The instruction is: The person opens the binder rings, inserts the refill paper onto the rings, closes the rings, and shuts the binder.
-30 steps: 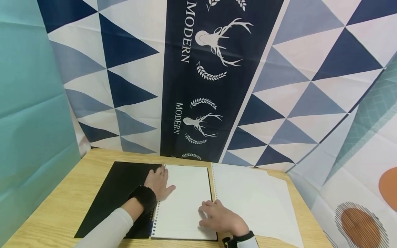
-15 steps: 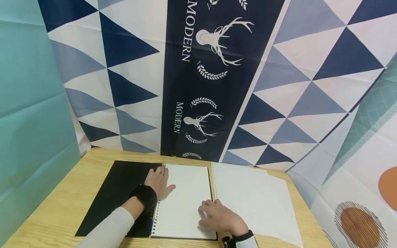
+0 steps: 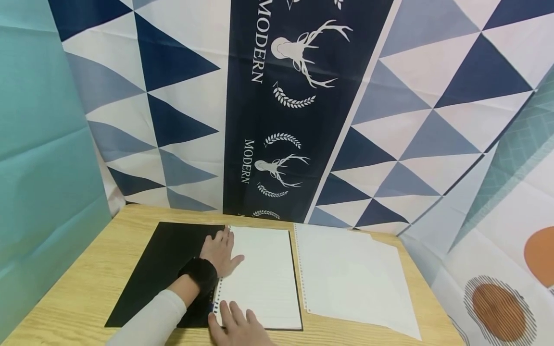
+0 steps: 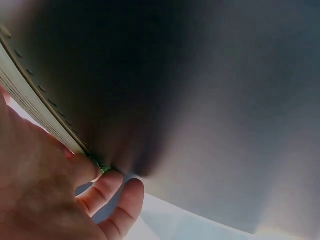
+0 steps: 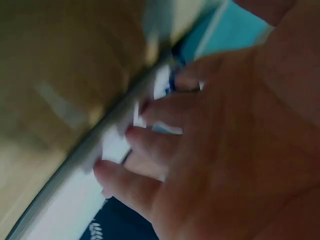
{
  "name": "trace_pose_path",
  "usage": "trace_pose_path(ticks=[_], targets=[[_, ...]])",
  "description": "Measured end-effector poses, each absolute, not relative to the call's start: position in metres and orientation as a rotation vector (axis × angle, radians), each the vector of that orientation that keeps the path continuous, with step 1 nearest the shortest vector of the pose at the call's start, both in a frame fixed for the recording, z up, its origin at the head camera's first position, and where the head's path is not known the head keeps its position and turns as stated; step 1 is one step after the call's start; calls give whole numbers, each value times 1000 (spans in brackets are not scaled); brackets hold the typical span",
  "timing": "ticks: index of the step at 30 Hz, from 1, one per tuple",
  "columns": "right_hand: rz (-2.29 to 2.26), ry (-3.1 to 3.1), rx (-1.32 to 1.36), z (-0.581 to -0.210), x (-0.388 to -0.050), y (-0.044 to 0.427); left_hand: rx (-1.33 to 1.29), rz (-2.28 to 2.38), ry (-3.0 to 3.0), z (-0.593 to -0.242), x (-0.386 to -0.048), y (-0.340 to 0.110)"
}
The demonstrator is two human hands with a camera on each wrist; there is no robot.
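Note:
A notebook (image 3: pixel 259 278) lies spread on the table, its black cover (image 3: pixel 169 269) folded out to the left and lined white pages on the right. My left hand (image 3: pixel 220 254) rests along the binding near the top, fingers stretched and thumb out over the page. In the left wrist view the left hand (image 4: pixel 55 185) touches the edge by the dark cover. My right hand (image 3: pixel 240 329) is at the notebook's lower left corner, fingers spread over the page's bottom edge. Blurred in the right wrist view, the right hand (image 5: pixel 200 145) has its fingers extended by that edge.
Loose white sheets (image 3: pixel 350 278) with punched holes lie to the right of the notebook, slightly fanned. The wooden table (image 3: pixel 99 254) ends at a patterned cloth backdrop (image 3: pixel 186 110), with a teal cloth (image 3: pixel 47 158) on the left.
My right hand has moved left and toward me, from the page's right edge to the notebook's lower left corner. The left hand stays on the binding.

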State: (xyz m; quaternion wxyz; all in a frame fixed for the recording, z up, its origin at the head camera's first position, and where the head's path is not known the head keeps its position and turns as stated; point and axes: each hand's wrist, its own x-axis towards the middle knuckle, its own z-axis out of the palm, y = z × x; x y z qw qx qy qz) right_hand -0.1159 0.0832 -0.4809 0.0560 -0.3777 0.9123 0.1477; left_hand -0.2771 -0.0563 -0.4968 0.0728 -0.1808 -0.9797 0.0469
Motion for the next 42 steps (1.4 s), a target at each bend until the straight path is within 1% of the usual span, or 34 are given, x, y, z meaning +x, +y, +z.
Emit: trace_pose_path(ticks=[4, 8, 13, 23, 30, 36, 42], targets=[[546, 2829, -1132, -493, -112, 76, -524, 116, -2946, -497, -278, -55], [492, 2850, -1130, -498, -111, 76, -522, 115, -2965, -495, -277, -54], [434, 2886, -1179, -497, -110, 74, -533, 139, -2963, -493, -277, -54], [334, 2749, -1102, -487, -115, 76, -550, 126, -2976, -493, -277, -55], [196, 2731, -1082, -490, -114, 77, -540, 104, -2975, -492, -278, -55], [207, 2739, -1144, -493, -115, 78, -537, 102, -2978, -490, -275, -54], [155, 2751, -1115, -497, -114, 78, -535, 96, -2996, -485, -271, -54]])
